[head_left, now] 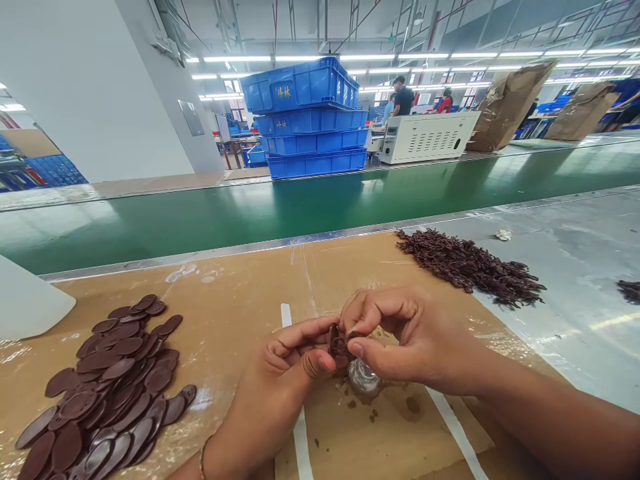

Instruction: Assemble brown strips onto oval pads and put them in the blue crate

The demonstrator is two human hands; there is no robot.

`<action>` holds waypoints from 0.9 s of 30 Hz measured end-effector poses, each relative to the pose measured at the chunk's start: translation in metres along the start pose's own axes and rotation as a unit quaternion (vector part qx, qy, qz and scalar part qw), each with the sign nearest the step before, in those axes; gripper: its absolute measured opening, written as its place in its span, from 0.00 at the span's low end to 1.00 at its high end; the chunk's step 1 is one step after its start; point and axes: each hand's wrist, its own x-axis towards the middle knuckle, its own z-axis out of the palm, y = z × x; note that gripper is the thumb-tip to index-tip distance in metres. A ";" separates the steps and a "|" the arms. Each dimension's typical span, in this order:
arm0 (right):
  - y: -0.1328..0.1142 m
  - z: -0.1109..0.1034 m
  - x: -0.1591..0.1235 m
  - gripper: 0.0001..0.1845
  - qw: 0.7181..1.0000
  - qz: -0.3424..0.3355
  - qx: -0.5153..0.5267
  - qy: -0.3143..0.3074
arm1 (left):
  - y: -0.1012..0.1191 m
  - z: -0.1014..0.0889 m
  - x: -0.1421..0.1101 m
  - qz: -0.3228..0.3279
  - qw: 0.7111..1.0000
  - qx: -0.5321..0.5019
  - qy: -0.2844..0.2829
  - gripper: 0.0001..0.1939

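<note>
My left hand [295, 367] is closed around a small dark brown piece [337, 341] between thumb and fingers. Against it, my right hand [400, 337] pinches the same piece or a smaller brown bit; the fingertips hide which. Just below the fingers stands a small clear dish [364, 379], partly covered by my right thumb, with dark wet spots on the cardboard around it. To the left lies a heap of flat, glossy brown oval pieces [120, 373]. A pile of thin, knobbly brown pieces [470, 267] is beyond my right hand.
Brown cardboard [240, 293] covers the work surface, with white tape strips [303, 440] on it. A green conveyor belt [225, 213] runs across behind. Beyond it are stacked blue crates [315, 130], a cream metal box [430, 137] and paper sacks [510, 110]. A white container [30, 300] stands left.
</note>
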 end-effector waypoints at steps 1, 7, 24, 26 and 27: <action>0.000 0.000 0.000 0.08 1.000 0.002 0.000 -0.002 | 0.000 0.000 0.000 0.001 1.000 0.000 -0.005 0.10; 0.002 0.001 0.000 0.09 1.000 0.015 0.011 -0.007 | -0.003 -0.004 0.001 0.000 1.000 0.007 -0.002 0.11; 0.002 0.001 0.001 0.08 1.000 0.014 0.001 -0.002 | -0.005 -0.004 0.001 0.000 1.000 0.009 0.025 0.13; 0.002 0.001 0.000 0.08 1.000 0.016 0.001 0.000 | -0.007 -0.005 0.001 0.002 1.000 0.008 0.024 0.12; 0.002 0.001 0.000 0.09 1.000 0.019 0.000 0.001 | -0.007 -0.005 0.001 0.003 1.000 0.006 0.023 0.12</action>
